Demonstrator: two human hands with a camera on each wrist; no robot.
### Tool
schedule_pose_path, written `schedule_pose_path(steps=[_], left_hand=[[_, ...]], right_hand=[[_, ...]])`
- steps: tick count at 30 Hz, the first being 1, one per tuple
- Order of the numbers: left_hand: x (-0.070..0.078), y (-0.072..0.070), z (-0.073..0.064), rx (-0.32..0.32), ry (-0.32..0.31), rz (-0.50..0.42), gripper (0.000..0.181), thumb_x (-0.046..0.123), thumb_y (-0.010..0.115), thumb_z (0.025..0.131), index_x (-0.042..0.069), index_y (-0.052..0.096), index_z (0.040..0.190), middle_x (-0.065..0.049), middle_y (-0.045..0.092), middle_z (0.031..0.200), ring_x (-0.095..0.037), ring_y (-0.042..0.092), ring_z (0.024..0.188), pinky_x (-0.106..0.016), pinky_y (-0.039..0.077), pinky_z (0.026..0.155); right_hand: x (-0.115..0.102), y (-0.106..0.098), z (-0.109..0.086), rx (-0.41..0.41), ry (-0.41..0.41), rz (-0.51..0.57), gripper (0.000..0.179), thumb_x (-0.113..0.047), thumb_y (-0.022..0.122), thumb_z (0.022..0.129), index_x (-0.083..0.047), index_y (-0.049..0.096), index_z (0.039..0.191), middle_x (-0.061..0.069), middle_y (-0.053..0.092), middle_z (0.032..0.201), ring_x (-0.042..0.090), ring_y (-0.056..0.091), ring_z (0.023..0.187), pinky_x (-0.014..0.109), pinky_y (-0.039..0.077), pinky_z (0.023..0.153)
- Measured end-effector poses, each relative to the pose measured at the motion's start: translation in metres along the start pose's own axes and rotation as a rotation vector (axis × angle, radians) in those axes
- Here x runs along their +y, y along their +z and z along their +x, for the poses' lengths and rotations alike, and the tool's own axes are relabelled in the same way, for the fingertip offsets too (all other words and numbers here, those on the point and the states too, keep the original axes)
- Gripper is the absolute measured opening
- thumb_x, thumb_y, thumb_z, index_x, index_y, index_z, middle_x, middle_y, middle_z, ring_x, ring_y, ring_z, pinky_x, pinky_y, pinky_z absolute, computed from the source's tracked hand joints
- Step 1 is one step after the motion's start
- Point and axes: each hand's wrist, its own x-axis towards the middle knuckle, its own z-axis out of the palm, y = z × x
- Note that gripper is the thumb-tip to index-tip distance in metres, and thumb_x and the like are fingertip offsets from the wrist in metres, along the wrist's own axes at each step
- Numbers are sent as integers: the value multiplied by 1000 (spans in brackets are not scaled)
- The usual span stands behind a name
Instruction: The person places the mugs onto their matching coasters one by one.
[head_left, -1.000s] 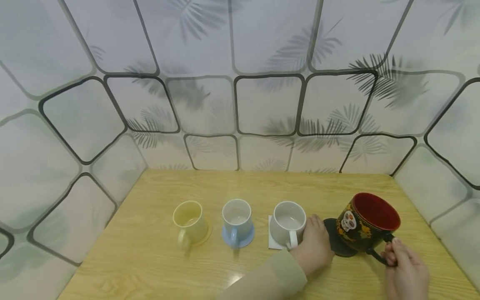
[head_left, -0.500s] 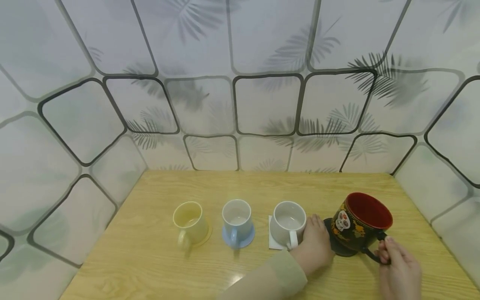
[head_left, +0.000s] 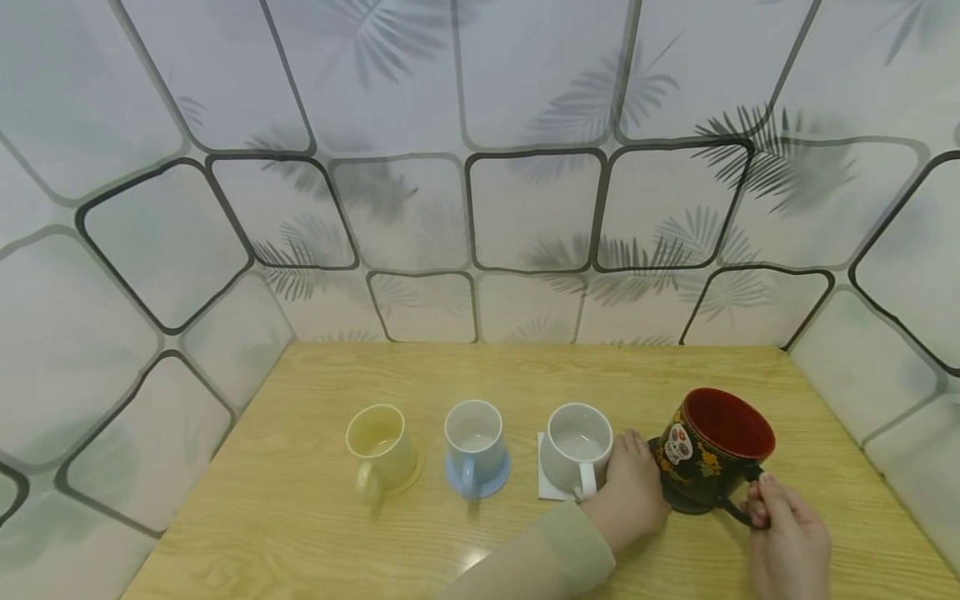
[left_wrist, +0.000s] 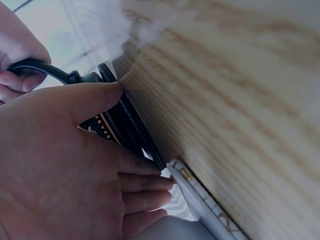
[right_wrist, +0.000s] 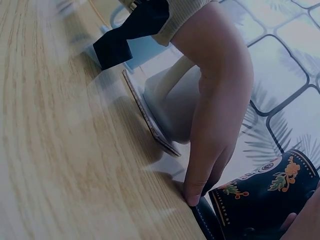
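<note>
A large black mug (head_left: 708, 467) with a red inside and a painted skull is at the right in the head view. My right hand (head_left: 789, 533) grips its black handle. The mug is over the round black coaster (head_left: 681, 502), on it or barely above; I cannot tell which. My left hand (head_left: 633, 492) is between this mug and a white mug (head_left: 573, 450). In the left wrist view its fingers lie fairly straight, and the thumb (left_wrist: 102, 97) touches the coaster's edge. The white mug stands on a square white coaster (head_left: 552, 487).
A pale blue mug (head_left: 474, 442) stands on a blue coaster (head_left: 491, 479). Farther left, a yellow mug (head_left: 381, 446) is on a yellow coaster (head_left: 412, 473). Patterned cloth walls (head_left: 525, 208) enclose the wooden table (head_left: 300, 500) at the back and sides.
My right hand has brought the black mug leftward, so that it now covers more of the black coaster. My left hand has stayed in place.
</note>
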Motion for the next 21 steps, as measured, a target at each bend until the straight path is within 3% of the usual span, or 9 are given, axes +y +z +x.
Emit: schedule_pose_path(steps=[5,16,21], left_hand=[[0,1,1,-1,-2,5,80,83,33,99,38,30,165,15,30,172,-4,27,161,-22,27,130],[1,0,1,-1,-13,13,79,82,31,99,38,30,165,14,29,173,-5,27,161,-25,26,132],[6,2,2,-19,-48,58,84,87,25,97,39,25,166,17,25,174,-2,23,162,-23,24,132]], right_hand=[[4,5,-1,12,-34,5,37,-3,55,109,3,74,77,2,62,72,12,44,67,22,42,63],[19,6,-4,-93,-134,48,38,6,50,108,6,74,78,4,64,71,13,44,65,24,34,61],[21,5,-7,-97,-144,-29,38,3,52,108,4,72,77,1,62,71,11,46,67,22,37,63]])
